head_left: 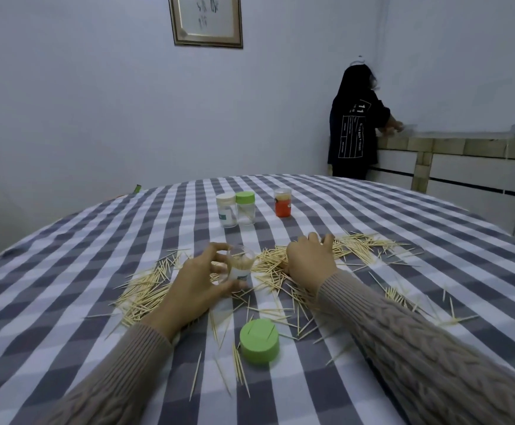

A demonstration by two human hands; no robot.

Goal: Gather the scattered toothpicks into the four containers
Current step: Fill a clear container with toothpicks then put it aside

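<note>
My left hand grips an open clear container part filled with toothpicks, tilted on the checked tablecloth. My right hand lies palm down on the heap of scattered toothpicks, fingers curled into them. More toothpicks spread left, right and toward me. The container's green lid lies near the front, off the jar. Further back stand three capped containers: a white-lidded one, a green-lidded one and an orange one.
A person in a dark top stands at a counter at the back right, beyond the table. A framed picture hangs on the wall. The table's curved edge runs along the left and the far side.
</note>
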